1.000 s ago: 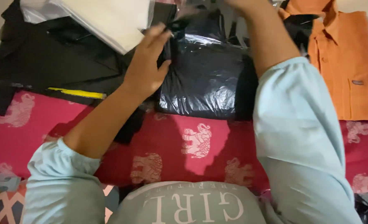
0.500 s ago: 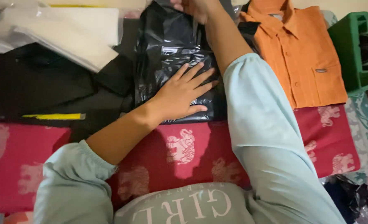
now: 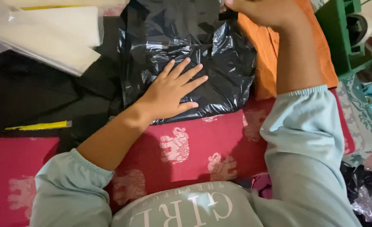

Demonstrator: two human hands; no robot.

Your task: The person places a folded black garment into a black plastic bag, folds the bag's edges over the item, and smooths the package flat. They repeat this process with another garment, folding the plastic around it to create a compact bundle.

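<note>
A crinkled black plastic bag (image 3: 219, 63), filled flat, lies on a pink cloth with pale elephant prints (image 3: 219, 138). My left hand (image 3: 171, 90) presses flat on the bag's near half, fingers spread. My right hand (image 3: 261, 10) is at the bag's far edge near the top of the view, fingers closed on the black plastic there. An orange shirt (image 3: 265, 71) lies just right of the bag, partly under my right forearm.
Black clothing (image 3: 35, 101) covers the left side, with a yellow strip (image 3: 37, 125) on it. A clear bag of folded white fabric (image 3: 51, 33) sits at the far left. A green tape dispenser (image 3: 345, 33) stands at the right, above patterned cloth and more plastic.
My left hand has come down from the bag's upper edge to rest flat on its near half. My right hand has stayed at the bag's far edge as the view shifted.
</note>
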